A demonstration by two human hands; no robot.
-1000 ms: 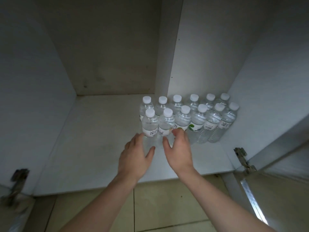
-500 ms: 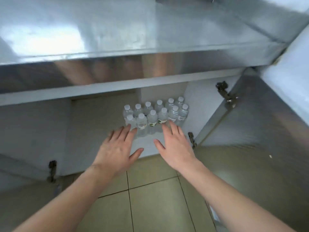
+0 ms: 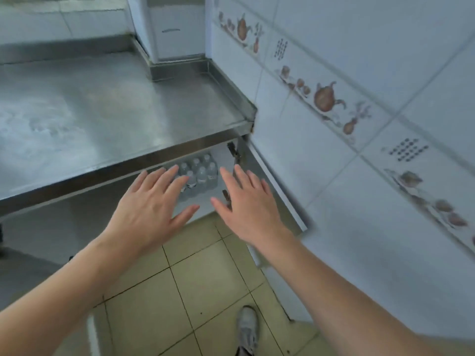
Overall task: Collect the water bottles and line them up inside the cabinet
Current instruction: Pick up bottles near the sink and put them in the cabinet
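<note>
Head view. Half a second ago the view sat low, with the cabinet's interior filling the middle and the steel edge overhead; now it stands higher, so the broad top of the counter fills the upper left and the cabinet shows only as a narrow slot beneath its front lip. A second ago the hands were right at the front row of bottles; now both are drawn back and hang in the air over the floor in front of the opening, touching nothing.

The left hand is palm down, fingers spread and straight, thumb out to the side. The right hand matches it, fingers fanned, thumb pointing toward the left one. Both are empty.

The bottles stand inside the cabinet at its right end, packed upright in rows, partly hidden behind the left fingertips. They are clear plastic with white caps and pale labels; blur hides the print and their exact number.

The counter is brushed steel, dull and smeared, with a raised rim at the back and right. The cabinet's inside is flat white board, with a dark metal hinge at its right side. Its door is swung open to the right, seen edge-on. The wall is glossy white tile with a band of brown teapot and fruit pictures. The floor is square beige tile with dark grout, and a grey shoe rests on it below.
</note>
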